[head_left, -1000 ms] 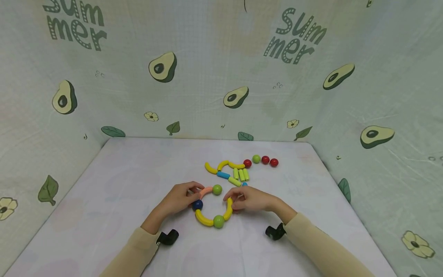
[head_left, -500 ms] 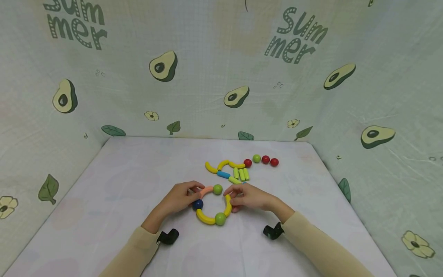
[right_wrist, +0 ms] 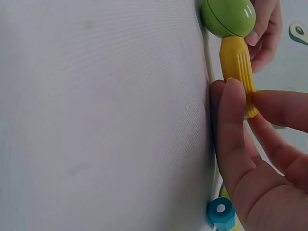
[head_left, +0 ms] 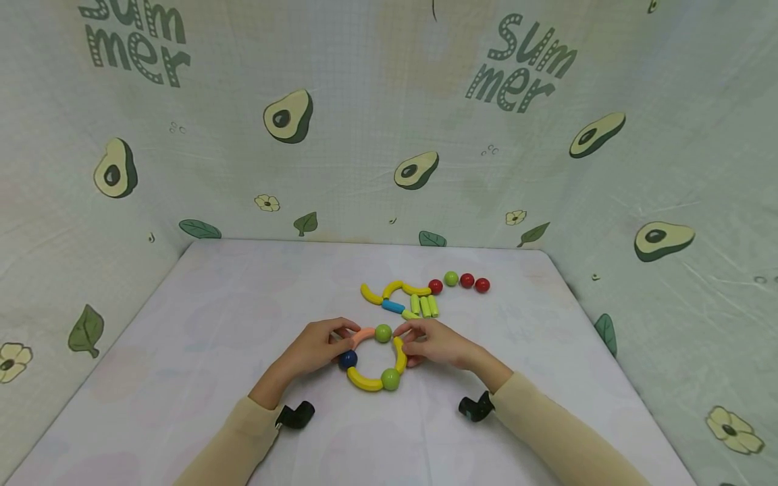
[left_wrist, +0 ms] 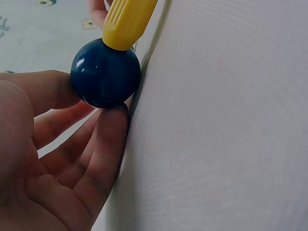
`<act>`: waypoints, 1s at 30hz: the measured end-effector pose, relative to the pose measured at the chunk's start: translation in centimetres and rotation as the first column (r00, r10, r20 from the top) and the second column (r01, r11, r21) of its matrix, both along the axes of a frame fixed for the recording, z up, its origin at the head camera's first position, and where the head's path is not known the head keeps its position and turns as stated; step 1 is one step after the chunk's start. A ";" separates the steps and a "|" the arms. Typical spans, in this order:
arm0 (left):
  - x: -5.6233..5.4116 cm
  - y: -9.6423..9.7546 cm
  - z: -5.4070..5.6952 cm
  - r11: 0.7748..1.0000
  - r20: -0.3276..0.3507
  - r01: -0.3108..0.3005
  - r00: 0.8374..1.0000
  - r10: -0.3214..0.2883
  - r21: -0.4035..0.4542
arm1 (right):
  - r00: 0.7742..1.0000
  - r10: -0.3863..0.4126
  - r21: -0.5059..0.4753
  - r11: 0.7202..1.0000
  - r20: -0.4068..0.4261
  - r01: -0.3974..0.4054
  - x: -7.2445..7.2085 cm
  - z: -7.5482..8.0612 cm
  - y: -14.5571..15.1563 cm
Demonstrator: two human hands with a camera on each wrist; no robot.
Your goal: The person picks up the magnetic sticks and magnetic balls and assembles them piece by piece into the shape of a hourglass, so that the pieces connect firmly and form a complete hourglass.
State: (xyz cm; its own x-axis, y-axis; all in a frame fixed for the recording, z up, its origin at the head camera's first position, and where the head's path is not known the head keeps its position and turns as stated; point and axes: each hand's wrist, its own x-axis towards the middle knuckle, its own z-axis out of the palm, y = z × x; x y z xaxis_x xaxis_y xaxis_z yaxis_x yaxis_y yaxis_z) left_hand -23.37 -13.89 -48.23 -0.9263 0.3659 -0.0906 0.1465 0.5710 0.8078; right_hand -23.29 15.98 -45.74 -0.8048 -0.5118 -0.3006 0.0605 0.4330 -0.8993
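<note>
A nearly closed ring of magnetic building pieces lies on the table in the head view. My left hand point(head_left: 316, 345) grips its left side at the dark blue ball point(left_wrist: 106, 74), beside a pink curved rod point(head_left: 363, 335); the fingers partly hide that join. At the pink rod's other end sits a green ball point(head_left: 383, 333). Along the bottom run a yellow curved rod point(head_left: 365, 383) and a second green ball point(head_left: 391, 379). My right hand point(head_left: 439, 344) pinches the right-hand yellow curved rod point(right_wrist: 236, 60) between thumb and fingers. A small gap separates its free end from the upper green ball.
Behind the ring lie yellow curved rods point(head_left: 372, 295), a blue straight rod point(head_left: 393, 306), and several light green rods point(head_left: 424, 306). Red balls point(head_left: 467, 280) and another green ball point(head_left: 451, 278) stand farther back. A printed cloth wall point(head_left: 352, 175) rises beyond the table.
The right hand has drawn the right yellow rod inward and slightly away from me, narrowing the ring's gap. The lower green ball shifted right and up. The left hand has stayed nearly still.
</note>
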 end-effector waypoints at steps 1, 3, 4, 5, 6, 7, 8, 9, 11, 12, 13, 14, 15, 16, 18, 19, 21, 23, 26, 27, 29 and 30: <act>0.0 0.0 0.0 1.000 0.001 0.000 1.000 0.000 0.000 | 1.000 -0.004 0.000 1.000 -0.002 0.004 0.0 0.0 0.0; 0.0 0.0 0.0 1.000 -0.001 0.000 1.000 0.000 -0.002 | 1.000 -0.014 0.004 1.000 -0.003 0.014 0.0 0.0 -0.1; 0.0 0.0 0.0 1.000 -0.004 0.001 1.000 -0.001 -0.006 | 1.000 -0.019 0.008 1.000 -0.004 0.020 0.0 -0.1 -0.2; 0.0 0.0 -0.1 1.000 -0.008 0.002 1.000 -0.002 -0.010 | 1.000 -0.024 0.011 1.000 -0.006 0.024 -0.1 -0.1 -0.2; 0.0 0.0 0.0 1.000 -0.011 0.003 1.000 -0.003 -0.013 | 1.000 -0.028 0.015 0.999 -0.007 0.029 -0.1 -0.1 -0.2; 0.0 0.0 -0.1 1.000 -0.015 0.005 1.000 -0.006 -0.017 | 0.999 -0.035 0.019 0.999 -0.006 0.035 -0.1 -0.1 -0.3; 0.0 0.0 -0.1 1.000 -0.019 0.007 1.000 -0.008 -0.020 | 0.999 -0.038 0.024 0.999 -0.008 0.038 -0.1 -0.1 -0.3; 0.0 0.0 -0.1 1.000 -0.023 0.010 1.000 -0.010 -0.023 | 0.999 -0.038 0.027 0.999 -0.012 0.039 -0.1 -0.1 -0.3; 0.0 0.0 -0.1 1.000 -0.027 0.013 1.000 -0.014 -0.024 | 0.999 -0.039 0.032 0.999 -0.019 0.040 -0.2 -0.1 -0.2; 0.0 0.0 -0.1 1.000 -0.028 0.014 1.000 -0.015 -0.023 | 0.999 -0.037 0.031 0.999 -0.022 0.038 -0.2 -0.1 -0.2; 0.0 0.0 -0.2 1.000 -0.033 0.016 0.999 -0.016 -0.023 | 0.999 -0.036 0.030 0.999 -0.024 0.037 -0.1 -0.1 -0.2; 0.0 0.0 -0.2 1.000 -0.033 0.016 0.999 -0.017 -0.023 | 0.999 -0.036 0.030 0.999 -0.026 0.037 -0.1 -0.1 -0.2; 0.0 0.0 -0.2 1.000 -0.033 0.017 0.999 -0.018 -0.023 | 0.999 -0.033 0.028 0.999 -0.029 0.034 -0.2 -0.1 -0.2; 0.0 0.0 -0.2 1.000 -0.032 0.017 0.999 -0.018 -0.023 | 0.999 -0.033 0.028 0.999 -0.028 0.034 -0.2 -0.1 -0.3; 0.0 -0.1 -0.1 1.000 -0.029 0.019 0.999 -0.019 -0.021 | 0.999 -0.035 0.030 0.999 -0.027 0.036 -0.3 -0.1 -0.3; -0.1 -0.1 -0.1 1.000 -0.029 0.021 0.999 -0.022 -0.019 | 0.999 -0.037 0.032 0.999 -0.027 0.038 -0.3 -0.1 -0.3; -0.1 -0.1 -0.1 1.000 -0.023 0.020 1.000 -0.021 -0.017 | 0.999 -0.040 0.038 0.998 -0.032 0.042 -0.4 0.0 -0.4; -0.1 -0.1 -0.1 1.000 -0.022 0.019 1.000 -0.019 -0.016 | 0.998 -0.048 0.045 0.998 -0.036 0.049 -0.4 0.0 -0.5; 0.0 -0.1 -0.1 1.000 -0.018 0.015 1.000 -0.015 -0.019 | 0.997 -0.058 0.057 0.997 -0.047 0.060 -0.4 0.0 -0.6; 0.0 -0.1 -0.1 1.000 -0.019 0.015 1.000 -0.015 -0.018 | 0.997 -0.062 0.061 0.996 -0.052 0.066 -0.3 0.0 -0.6; 0.0 0.0 -0.1 1.000 -0.021 0.017 1.000 -0.018 -0.019 | 0.995 -0.071 0.069 0.995 -0.064 0.075 -0.3 -0.1 -0.7; 0.0 -0.1 -0.1 0.999 -0.024 0.024 0.999 -0.025 -0.023 | 0.995 -0.075 0.074 0.994 -0.073 0.080 -0.3 -0.2 -0.7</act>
State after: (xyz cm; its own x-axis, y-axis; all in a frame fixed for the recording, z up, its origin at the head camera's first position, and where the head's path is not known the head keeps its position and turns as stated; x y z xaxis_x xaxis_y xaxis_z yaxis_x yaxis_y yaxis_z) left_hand -23.40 -13.96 -48.29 -0.9191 0.3865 -0.0767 0.1800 0.5850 0.7908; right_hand -23.58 15.27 -45.90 -0.8616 -0.4244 -0.2785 0.0350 0.4977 -0.8666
